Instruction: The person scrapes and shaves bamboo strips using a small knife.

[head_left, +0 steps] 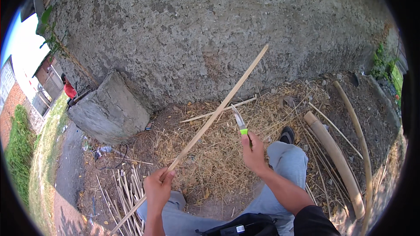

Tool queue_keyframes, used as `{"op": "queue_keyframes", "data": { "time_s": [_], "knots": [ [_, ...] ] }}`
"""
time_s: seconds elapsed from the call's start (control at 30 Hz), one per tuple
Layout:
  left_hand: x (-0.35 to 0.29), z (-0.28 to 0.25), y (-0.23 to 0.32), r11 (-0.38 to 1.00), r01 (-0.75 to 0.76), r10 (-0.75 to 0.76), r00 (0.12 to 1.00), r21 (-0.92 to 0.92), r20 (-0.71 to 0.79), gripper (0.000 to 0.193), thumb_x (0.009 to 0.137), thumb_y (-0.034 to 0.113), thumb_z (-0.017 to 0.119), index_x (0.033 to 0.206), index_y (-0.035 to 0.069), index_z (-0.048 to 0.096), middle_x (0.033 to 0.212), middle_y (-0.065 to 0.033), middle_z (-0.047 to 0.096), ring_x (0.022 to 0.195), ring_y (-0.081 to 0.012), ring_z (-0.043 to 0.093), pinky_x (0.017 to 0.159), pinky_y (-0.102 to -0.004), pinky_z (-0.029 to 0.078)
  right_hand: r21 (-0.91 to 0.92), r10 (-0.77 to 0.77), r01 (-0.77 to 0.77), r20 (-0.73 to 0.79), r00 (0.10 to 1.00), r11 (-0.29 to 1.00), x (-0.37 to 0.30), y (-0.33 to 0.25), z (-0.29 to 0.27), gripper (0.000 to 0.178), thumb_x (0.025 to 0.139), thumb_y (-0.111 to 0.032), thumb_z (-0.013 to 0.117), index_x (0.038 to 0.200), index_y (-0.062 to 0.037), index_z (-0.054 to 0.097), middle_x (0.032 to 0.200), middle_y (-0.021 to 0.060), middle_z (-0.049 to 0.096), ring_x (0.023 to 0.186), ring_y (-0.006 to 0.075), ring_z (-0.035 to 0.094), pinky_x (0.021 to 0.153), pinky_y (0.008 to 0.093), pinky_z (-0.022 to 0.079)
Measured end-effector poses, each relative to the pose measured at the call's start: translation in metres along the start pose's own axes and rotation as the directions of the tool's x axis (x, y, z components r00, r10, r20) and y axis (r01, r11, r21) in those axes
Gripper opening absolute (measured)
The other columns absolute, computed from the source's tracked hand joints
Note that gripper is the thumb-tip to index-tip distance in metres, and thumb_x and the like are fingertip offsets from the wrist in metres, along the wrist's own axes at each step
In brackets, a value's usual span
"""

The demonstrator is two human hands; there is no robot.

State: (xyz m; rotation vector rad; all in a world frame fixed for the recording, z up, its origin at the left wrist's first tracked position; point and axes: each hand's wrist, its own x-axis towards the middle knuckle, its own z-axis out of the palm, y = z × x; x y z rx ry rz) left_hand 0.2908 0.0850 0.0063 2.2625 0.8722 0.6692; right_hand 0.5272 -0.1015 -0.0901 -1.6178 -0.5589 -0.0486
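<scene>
My left hand is closed round a long, pale bamboo strip, gripping it toward its lower end. The strip slants up to the right, its far tip in front of the wall. A knife with a curved steel blade and a bright green and dark handle is in my right hand, the fingers wrapped round the handle. The blade points up and lies close to the strip's right side; whether the two touch I cannot tell. My right forearm crosses above my bent leg in light blue trousers.
Shavings cover the ground between my legs. Cut bamboo sticks lie at the lower left. A thick bamboo pole and a thinner one lie at the right. Ahead stands a rough wall, with a concrete block at the left. A person in red is beyond it.
</scene>
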Motion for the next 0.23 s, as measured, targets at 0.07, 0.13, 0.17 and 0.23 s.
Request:
{"op": "queue_keyframes", "data": {
  "time_s": [0.07, 0.13, 0.17, 0.23],
  "knots": [
    [-0.016, -0.003, -0.004, 0.999, 0.039, -0.038, 0.999, -0.036, 0.032, 0.025, 0.091, 0.023, 0.069, 0.089, -0.002, 0.07, 0.059, -0.0035, 0.058, 0.054, -0.0094, 0.049, 0.051, -0.0277, 0.038, -0.1, -0.134, 0.146, 0.119, 0.984, 0.984, -0.019, -0.01, 0.0, 0.027, 0.098, -0.025, 0.058, 0.107, -0.0002, 0.064, 0.071, 0.0057, 0.062, 0.051, 0.0171, 0.054, 0.048, 0.0314, 0.043],
    [-0.034, -0.001, -0.01, 0.994, 0.083, -0.078, 0.995, -0.073, 0.067, 0.027, 0.093, 0.024, 0.068, 0.09, -0.002, 0.071, 0.058, -0.001, 0.055, 0.055, -0.0061, 0.045, 0.051, -0.0259, 0.036, -0.18, -0.249, 0.297, 0.25, 0.936, 0.938, -0.039, -0.012, 0.005, 0.025, 0.095, -0.021, 0.062, 0.107, 0.0003, 0.064, 0.071, 0.008, 0.064, 0.054, 0.0206, 0.06, 0.048, 0.0335, 0.046],
    [-0.042, 0.006, -0.014, 0.97, 0.156, -0.14, 0.985, -0.185, 0.097, 0.028, 0.093, 0.026, 0.068, 0.091, -0.002, 0.071, 0.059, 0.0002, 0.054, 0.056, -0.0061, 0.045, 0.051, -0.0253, 0.036, -0.11, -0.304, 0.351, 0.307, 0.902, 0.93, -0.049, -0.014, 0.01, 0.026, 0.093, -0.023, 0.065, 0.107, -0.0003, 0.065, 0.077, 0.0114, 0.067, 0.059, 0.0239, 0.063, 0.051, 0.0346, 0.049],
    [-0.058, 0.019, -0.021, 0.918, 0.238, -0.21, 0.97, -0.317, 0.121, 0.028, 0.094, 0.028, 0.066, 0.094, 0.001, 0.073, 0.06, -0.0002, 0.055, 0.057, -0.0058, 0.044, 0.051, -0.0244, 0.035, -0.03, -0.357, 0.395, 0.368, 0.859, 0.918, -0.062, -0.016, 0.017, 0.029, 0.09, -0.024, 0.068, 0.107, -0.0009, 0.066, 0.084, 0.0148, 0.07, 0.064, 0.0272, 0.067, 0.054, 0.0356, 0.053]
  ]
}}
